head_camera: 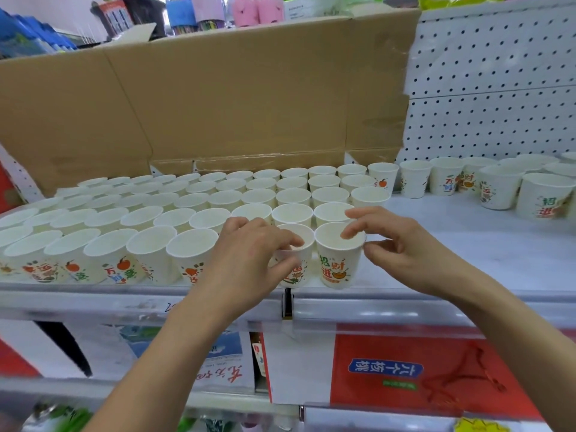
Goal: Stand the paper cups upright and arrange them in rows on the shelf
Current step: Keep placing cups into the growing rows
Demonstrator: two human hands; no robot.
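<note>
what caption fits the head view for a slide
Both hands, left hand and right hand, set paper cups into front row on shelf.

White cups (pixel 339 257) printed with orange fruit, green leaves and red-and-green characters (some prints hidden). Pale grey shelf (pixel 467 244). Plain brown cardboard (pixel 233 98) behind. White pegboard (pixel 498 88) dotted with dark holes.

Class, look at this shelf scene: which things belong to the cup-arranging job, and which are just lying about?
Part of the job:
- rowed cups
- cup in left hand
- cup at right hand
- loose cups
- shelf
- left hand
- right hand

Just lying about:
- cardboard
- pegboard
- red boxes
</note>
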